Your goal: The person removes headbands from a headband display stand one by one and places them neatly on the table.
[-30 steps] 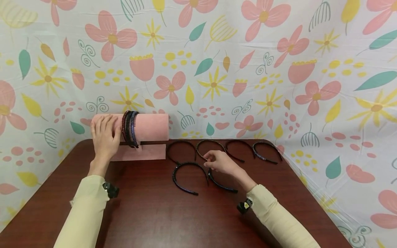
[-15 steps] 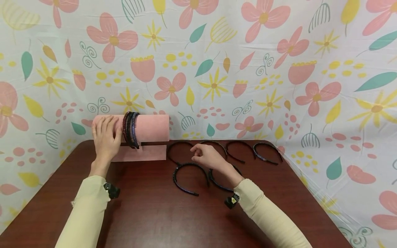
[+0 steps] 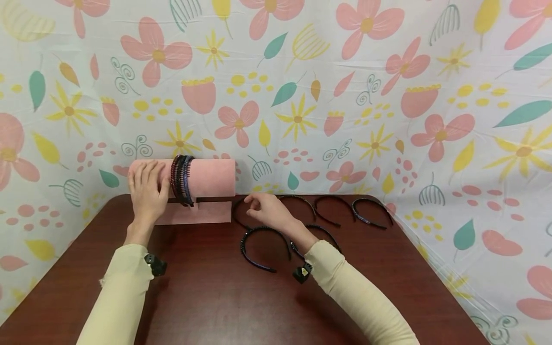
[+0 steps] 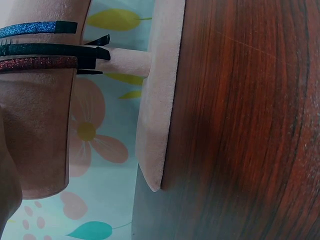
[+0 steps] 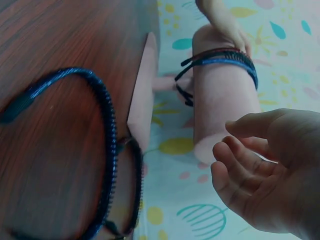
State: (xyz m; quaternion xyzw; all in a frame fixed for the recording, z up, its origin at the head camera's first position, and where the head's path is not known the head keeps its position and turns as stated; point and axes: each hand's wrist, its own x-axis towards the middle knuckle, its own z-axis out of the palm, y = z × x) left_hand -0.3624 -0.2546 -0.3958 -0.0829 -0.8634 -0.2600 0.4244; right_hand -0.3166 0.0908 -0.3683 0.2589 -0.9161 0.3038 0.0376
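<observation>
A pink padded headband stand is at the back left of the table, its roll raised on a short post. Several headbands, in black, dark red and glittery blue, are looped side by side around the roll. My left hand grips the roll's left end, fingers over the top and thumb towards the headbands. Loosely bent and holding nothing, my right hand hovers right of the stand. It partly hides a thin black headband on the table. Closer to me lies a beaded dark blue headband.
Another dark headband lies partly behind my right wrist. Along the back edge sit a gold-dotted headband, a plain black headband and one with blue glitter. A flower-print cloth hangs behind the brown table.
My right hand has moved left, from above the gold-dotted headband to near the stand's right end, uncovering that headband. My left hand has kept its grip on the roll.
</observation>
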